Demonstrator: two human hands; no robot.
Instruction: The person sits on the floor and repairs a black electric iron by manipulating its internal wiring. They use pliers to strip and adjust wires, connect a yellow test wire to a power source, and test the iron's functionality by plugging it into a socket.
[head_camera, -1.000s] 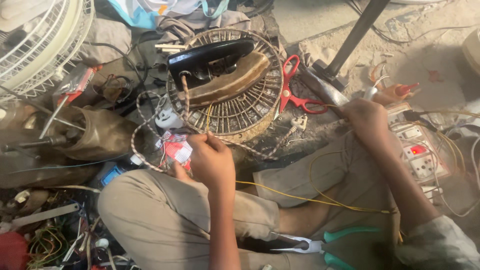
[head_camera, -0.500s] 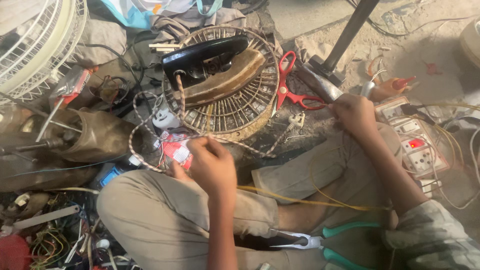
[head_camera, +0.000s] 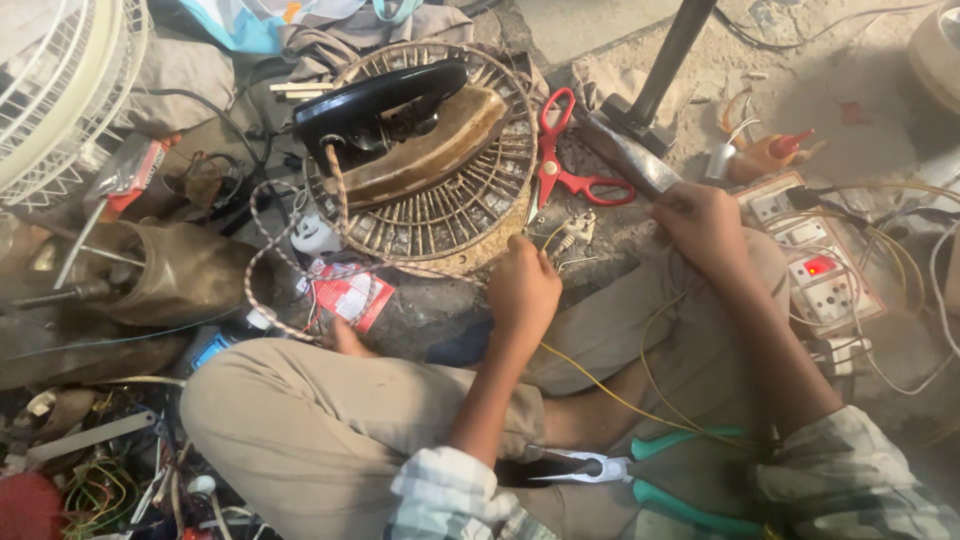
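An old electric iron (head_camera: 415, 135) with a black handle lies on a round metal fan grille (head_camera: 470, 215). Its braided cord (head_camera: 275, 250) loops left and runs back along the ground to my left hand (head_camera: 522, 292), which is closed around the cord's end at the grille's front rim. Bare wire ends and a small white plug part (head_camera: 575, 232) lie just right of that hand. My right hand (head_camera: 705, 225) grips the handle of a grey metal hammer-like tool (head_camera: 625, 160), its head pointing up-left towards the red scissors (head_camera: 565, 165).
A red packet (head_camera: 350, 295) lies by my left knee. Green-handled pliers (head_camera: 650, 478) rest in my lap. A switchboard with a lit red switch (head_camera: 815, 265) and tangled wires sit at the right, a white fan guard (head_camera: 60, 90) at top left, and a dark pole (head_camera: 675, 55) behind.
My left hand has left the red packet and moved right to the grille's front rim. My right hand with the metal tool has shifted slightly left.
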